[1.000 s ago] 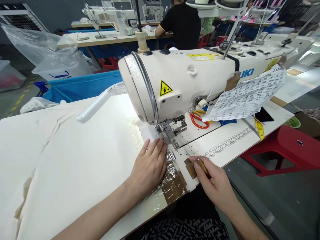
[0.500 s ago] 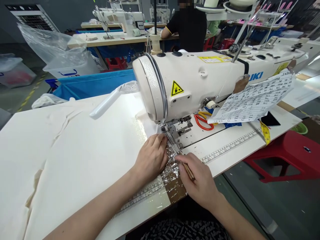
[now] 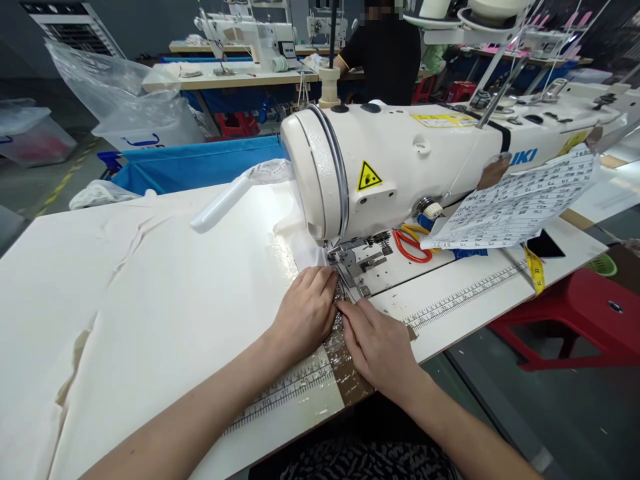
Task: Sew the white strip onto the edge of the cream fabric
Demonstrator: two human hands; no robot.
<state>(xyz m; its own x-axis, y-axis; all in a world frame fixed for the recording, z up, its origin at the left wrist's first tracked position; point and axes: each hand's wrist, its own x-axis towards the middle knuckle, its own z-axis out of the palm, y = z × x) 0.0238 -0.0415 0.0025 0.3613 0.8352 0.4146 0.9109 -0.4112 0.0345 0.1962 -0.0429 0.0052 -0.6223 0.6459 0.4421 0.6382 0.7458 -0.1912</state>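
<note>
Bent and pressed together, the fingers of my left hand (image 3: 307, 307) lie on the edge of white fabric (image 3: 306, 250) just in front of the needle area of a white sewing machine (image 3: 380, 173). My right hand (image 3: 383, 347) is closed beside it, fingertips touching or almost touching the left fingers. What the right fingertips pinch is hidden. A small brown end (image 3: 413, 333) shows at the outer side of the right hand; I cannot tell whether it is held. Metal presser and guide parts (image 3: 357, 263) lie just beyond both hands.
Red-handled scissors (image 3: 413, 247) and a written paper sheet (image 3: 515, 200) are right of the needle. A yellow measuring tape (image 3: 535, 270) hangs at the table edge by a red stool (image 3: 575, 313). A white roll (image 3: 220, 207) lies left. Another person (image 3: 385, 60) sits behind.
My right hand has moved up and left against the left hand, its fingers turned down. The brown stick-like tool it gripped is now mostly out of sight. The view has shifted slightly.
</note>
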